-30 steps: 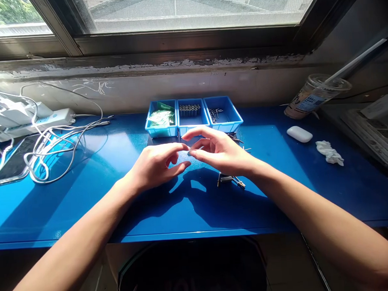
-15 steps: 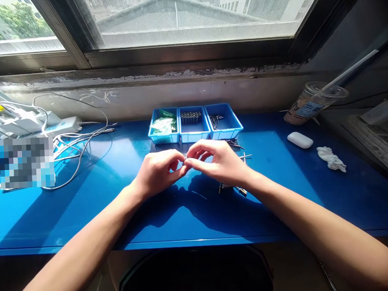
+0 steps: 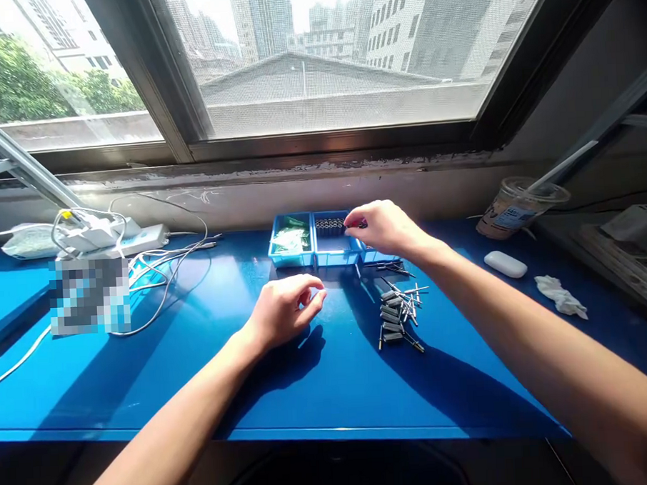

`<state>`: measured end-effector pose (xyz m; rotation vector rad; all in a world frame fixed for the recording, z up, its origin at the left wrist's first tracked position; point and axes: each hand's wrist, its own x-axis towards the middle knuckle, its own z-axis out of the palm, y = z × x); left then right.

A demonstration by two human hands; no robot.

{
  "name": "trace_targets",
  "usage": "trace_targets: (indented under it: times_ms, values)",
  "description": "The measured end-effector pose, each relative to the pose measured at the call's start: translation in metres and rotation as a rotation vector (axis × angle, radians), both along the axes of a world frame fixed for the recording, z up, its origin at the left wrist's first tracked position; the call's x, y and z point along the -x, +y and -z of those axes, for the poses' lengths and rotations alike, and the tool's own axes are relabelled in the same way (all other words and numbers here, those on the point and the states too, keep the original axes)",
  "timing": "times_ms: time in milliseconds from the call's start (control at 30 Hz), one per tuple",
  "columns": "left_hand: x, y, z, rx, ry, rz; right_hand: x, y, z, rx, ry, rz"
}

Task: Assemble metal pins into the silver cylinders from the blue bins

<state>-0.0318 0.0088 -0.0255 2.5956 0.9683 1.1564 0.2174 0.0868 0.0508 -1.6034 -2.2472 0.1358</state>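
My left hand (image 3: pixel 284 310) rests on the blue table (image 3: pixel 200 362), fingers curled, thumb and forefinger pinched on what looks like a small metal part. My right hand (image 3: pixel 383 227) is stretched out over three blue bins at the wall, fingertips pinched above the middle bin (image 3: pixel 332 258), with a small dark pin showing between them. The left bin (image 3: pixel 290 258) holds green packets. The middle one holds a row of metal cylinders. The right bin (image 3: pixel 378 257) is mostly hidden under my hand. A pile of metal pieces with pins (image 3: pixel 399 312) lies right of my left hand.
A power strip with white cables (image 3: pixel 114 241) and a blurred patch (image 3: pixel 90 295) lie at the left. At the right are a plastic cup with straw (image 3: pixel 515 205), a white earbud case (image 3: pixel 505 264) and a crumpled tissue (image 3: pixel 560 294). The window wall stands just behind the bins.
My hands were joined at the table's middle; my right hand has since gone forward to the bins. My left hand stays put. The view has tilted up.
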Motion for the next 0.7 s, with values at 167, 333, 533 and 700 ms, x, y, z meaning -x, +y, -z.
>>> trace_targets:
  times_ms: [167,333,533,700]
  values:
    - [0.000,-0.002,0.002,0.047,0.021,0.027,0.016,0.031,0.004,0.016,-0.290,0.143]
    - [-0.003,-0.003,0.004,0.053,0.023,0.062,0.029,0.039,0.015,0.050,-0.359,0.242]
    - [-0.005,-0.003,0.007,0.097,0.050,0.110,0.031,0.044,0.018,0.069,-0.393,0.266]
    - [-0.004,-0.003,0.007,0.107,0.056,0.109,0.031,0.043,0.013,0.066,-0.414,0.262]
